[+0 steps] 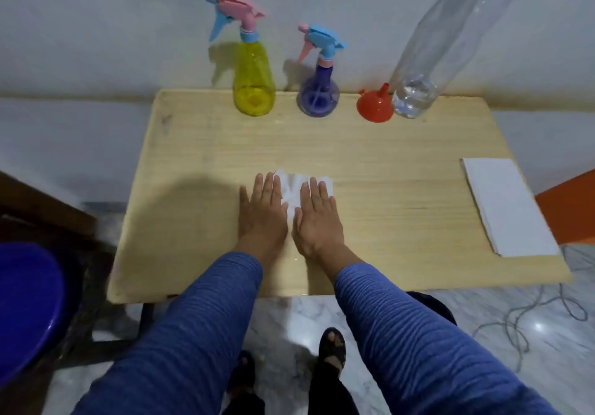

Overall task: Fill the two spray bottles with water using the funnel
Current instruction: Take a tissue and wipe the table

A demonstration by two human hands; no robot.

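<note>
Hands: I have my left hand (262,210) and right hand (317,218) flat, grip wide, pressing a white crumpled tissue (291,189) mid-desk. Along the light wooden desk's (386,189) far edge stand a yellow spray bottle (254,86), purple spray bottle (318,92), red plastic funnel (375,105) and tall clear water bottle (428,60); reaching carelessly could topple it. The middle is open.

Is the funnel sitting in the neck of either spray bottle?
No. The red funnel sits on the table, wide end down, while both spray bottles have their trigger heads on.
</note>
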